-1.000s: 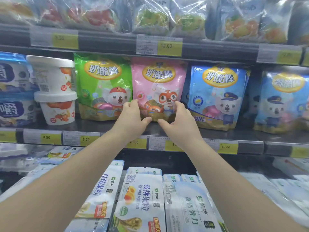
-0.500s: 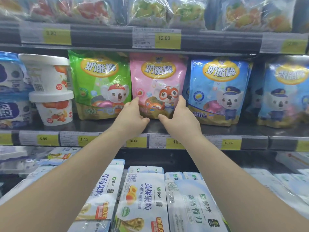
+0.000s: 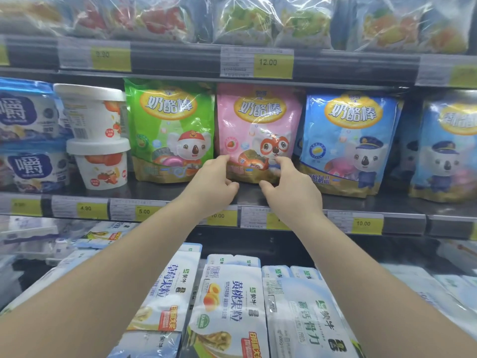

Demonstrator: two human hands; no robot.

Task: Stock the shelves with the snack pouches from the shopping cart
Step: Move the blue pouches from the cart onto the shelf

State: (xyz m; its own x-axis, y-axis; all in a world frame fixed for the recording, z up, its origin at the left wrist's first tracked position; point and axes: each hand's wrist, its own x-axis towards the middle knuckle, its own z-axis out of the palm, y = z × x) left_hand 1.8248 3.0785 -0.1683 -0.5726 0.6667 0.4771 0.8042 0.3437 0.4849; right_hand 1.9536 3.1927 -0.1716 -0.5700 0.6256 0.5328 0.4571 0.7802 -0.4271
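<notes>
Left hand (image 3: pixel 210 186), right hand (image 3: pixel 293 193): fingers apparently pinch pink pouch (image 3: pixel 258 125) bottom corners; pouch upright on shelf (image 3: pixel 395 202).

Left hand (image 3: pixel 211 184) and right hand (image 3: pixel 291 192) covered the bottom corners of the pink pouch (image 3: pixel 258 122), right wrist hid part of a price tag (image 3: pixel 254 215), and the top-shelf bags (image 3: pixel 245 19) were cropped and pretty blurry tbh.

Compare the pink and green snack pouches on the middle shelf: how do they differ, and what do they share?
The pink snack pouch shows an orange fox-like character; the green snack pouch a koala in a red cap. The left hand and right hand hold the pink snack pouch's bottom corners; the green snack pouch stands ungripped. Both are upright, with yellow oval titles and gold bases.
</notes>
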